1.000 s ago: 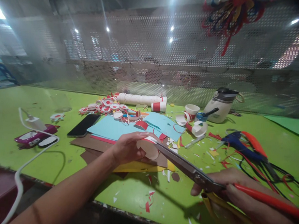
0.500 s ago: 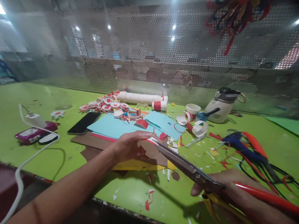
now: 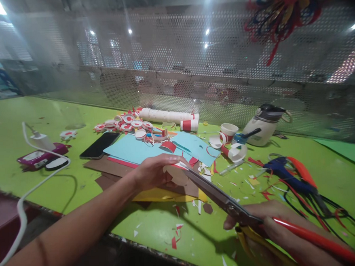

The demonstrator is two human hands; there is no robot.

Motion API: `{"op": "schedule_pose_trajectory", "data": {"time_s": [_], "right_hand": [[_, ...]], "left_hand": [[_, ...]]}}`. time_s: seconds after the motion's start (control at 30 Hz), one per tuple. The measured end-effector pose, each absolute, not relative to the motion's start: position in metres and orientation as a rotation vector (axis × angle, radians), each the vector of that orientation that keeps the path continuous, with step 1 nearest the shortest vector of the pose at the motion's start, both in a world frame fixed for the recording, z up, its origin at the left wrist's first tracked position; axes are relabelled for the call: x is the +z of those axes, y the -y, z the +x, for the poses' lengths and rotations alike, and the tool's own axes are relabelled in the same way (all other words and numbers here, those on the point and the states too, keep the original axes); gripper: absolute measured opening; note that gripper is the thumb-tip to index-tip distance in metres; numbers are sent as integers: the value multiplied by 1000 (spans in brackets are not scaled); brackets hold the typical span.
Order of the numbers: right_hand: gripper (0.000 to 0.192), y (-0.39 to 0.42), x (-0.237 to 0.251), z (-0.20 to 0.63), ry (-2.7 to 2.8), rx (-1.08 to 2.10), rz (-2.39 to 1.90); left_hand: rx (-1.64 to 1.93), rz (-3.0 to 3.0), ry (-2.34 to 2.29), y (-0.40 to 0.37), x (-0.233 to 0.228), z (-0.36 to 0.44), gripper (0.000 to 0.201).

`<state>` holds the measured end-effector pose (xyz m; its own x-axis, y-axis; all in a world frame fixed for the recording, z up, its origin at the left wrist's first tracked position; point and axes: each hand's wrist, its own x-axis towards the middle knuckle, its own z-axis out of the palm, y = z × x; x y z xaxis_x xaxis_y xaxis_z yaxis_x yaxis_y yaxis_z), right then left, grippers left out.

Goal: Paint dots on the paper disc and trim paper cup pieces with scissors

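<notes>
My left hand [image 3: 151, 172] is closed round a small paper cup piece [image 3: 177, 176] with a round, tan face and a red and white edge. It is held above the stack of coloured paper. My right hand [image 3: 289, 224] grips scissors [image 3: 213, 193] with yellow on the handle. Their blades look nearly together, with the tips at the cup piece's upper edge. A long red part [image 3: 312, 235] runs along my right hand; whether it belongs to the scissors I cannot tell. Under my left hand lie light blue sheets [image 3: 130, 150] and brown sheets [image 3: 99, 167].
Beyond the sheets are a pile of red and white paper pieces [image 3: 128, 122], a white tube of stacked cups [image 3: 167, 115] and a white bottle [image 3: 260, 127]. A blue and orange glue gun [image 3: 290, 173] lies right. A phone [image 3: 100, 145] and purple device [image 3: 42, 156] are left.
My right hand and the scissors have shifted very slightly left. My left hand still holds the cup piece in nearly the same place.
</notes>
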<state>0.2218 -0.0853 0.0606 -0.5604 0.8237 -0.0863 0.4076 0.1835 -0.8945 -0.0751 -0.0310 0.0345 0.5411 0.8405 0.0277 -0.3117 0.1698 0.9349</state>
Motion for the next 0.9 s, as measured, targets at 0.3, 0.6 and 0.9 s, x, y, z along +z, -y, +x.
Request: {"op": "schedule_pose_trajectory", "data": {"time_s": [0.3,0.6,0.9], "right_hand": [[53,80,56,226,2098,1407,-1106],[57,91,68,218,2004,1311,-1207],[49,89,68,218,2048,1297,-1165]], "left_hand": [[889,1171,-583,32,38,-74,36],[877,1135,-567,31,36,-73,37],[902,1136,-623,31,37,-73,39]]}}
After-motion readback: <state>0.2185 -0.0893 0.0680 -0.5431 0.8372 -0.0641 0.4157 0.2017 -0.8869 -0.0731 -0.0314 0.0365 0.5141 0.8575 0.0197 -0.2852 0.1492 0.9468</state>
